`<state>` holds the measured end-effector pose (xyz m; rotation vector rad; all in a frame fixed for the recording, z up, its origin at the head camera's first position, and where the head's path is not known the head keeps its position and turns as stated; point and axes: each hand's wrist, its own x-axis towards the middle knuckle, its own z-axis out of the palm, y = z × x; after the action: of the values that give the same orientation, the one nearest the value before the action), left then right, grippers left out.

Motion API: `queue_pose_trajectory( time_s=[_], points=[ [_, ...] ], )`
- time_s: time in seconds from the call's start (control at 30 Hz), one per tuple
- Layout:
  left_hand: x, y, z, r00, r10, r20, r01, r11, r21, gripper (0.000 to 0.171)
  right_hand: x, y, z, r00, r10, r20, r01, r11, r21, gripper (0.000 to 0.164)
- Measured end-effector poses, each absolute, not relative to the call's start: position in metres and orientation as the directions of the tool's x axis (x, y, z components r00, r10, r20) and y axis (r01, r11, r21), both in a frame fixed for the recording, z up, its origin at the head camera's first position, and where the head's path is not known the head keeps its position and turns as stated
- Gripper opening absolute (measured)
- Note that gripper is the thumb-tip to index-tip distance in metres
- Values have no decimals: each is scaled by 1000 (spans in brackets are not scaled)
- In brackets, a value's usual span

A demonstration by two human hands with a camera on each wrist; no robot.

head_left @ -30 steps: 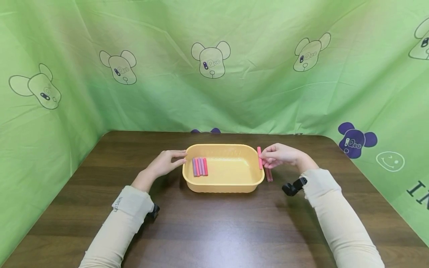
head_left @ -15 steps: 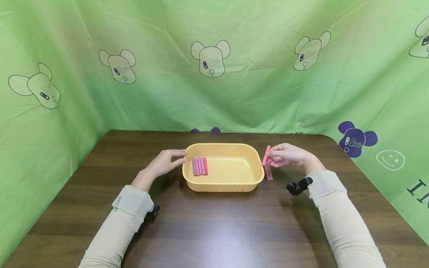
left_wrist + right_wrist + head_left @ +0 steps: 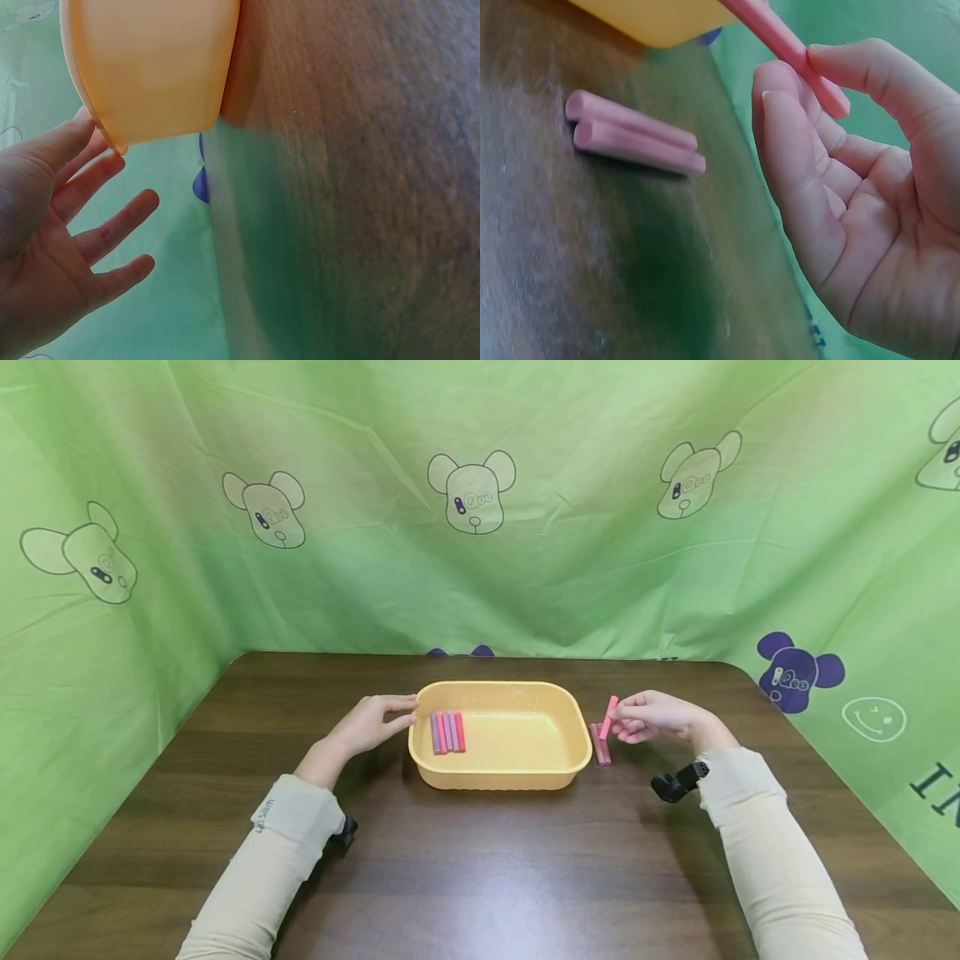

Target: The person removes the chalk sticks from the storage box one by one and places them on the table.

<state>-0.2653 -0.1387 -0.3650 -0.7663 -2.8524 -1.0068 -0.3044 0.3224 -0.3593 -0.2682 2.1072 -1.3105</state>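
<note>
A yellow plastic basin (image 3: 498, 782) stands on the table. My left hand (image 3: 371, 725) touches its left rim, thumb and fingertips right at the edge and the other fingers spread, as the left wrist view shows. To the right of the basin my right hand (image 3: 654, 714) pinches a pink stick (image 3: 609, 718) between thumb and fingers, tilted. Below it, two pink sticks (image 3: 634, 135) lie side by side on the table beside the basin's right wall. Inside the basin, at the left, several purple and pink sticks (image 3: 447, 732) lie in a row.
The dark wooden table (image 3: 480, 868) extends in front of the basin and to both sides. A green curtain (image 3: 480, 585) with bear prints hangs along its back and sides. Each wrist carries a small black camera (image 3: 678, 782).
My right hand has moved right with the pink stick, from the basin's right rim to over the two sticks on the table. The stick has tilted. My left hand has stayed at the rim.
</note>
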Motion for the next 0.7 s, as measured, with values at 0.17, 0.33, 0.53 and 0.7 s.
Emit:
queue_pose_trajectory(
  time_s=[0.17, 0.33, 0.53, 0.7],
  points=[
    [-265, -138, -364, -880, 442, 175, 453, 669, 589, 39, -303, 329, -364, -759, -494, -425, 182, 466, -866, 18],
    [-264, -138, -364, -878, 444, 178, 457, 667, 588, 39, -303, 336, -371, -744, -488, -456, 206, 483, -851, 19],
    [-264, -138, -365, -879, 442, 180, 457, 668, 588, 38, -304, 340, -376, -728, -473, -496, 236, 507, -829, 20],
    [-265, -138, -365, -878, 443, 184, 459, 666, 588, 38, -305, 342, -379, -709, -491, -506, 229, 518, -824, 16]
  ],
)
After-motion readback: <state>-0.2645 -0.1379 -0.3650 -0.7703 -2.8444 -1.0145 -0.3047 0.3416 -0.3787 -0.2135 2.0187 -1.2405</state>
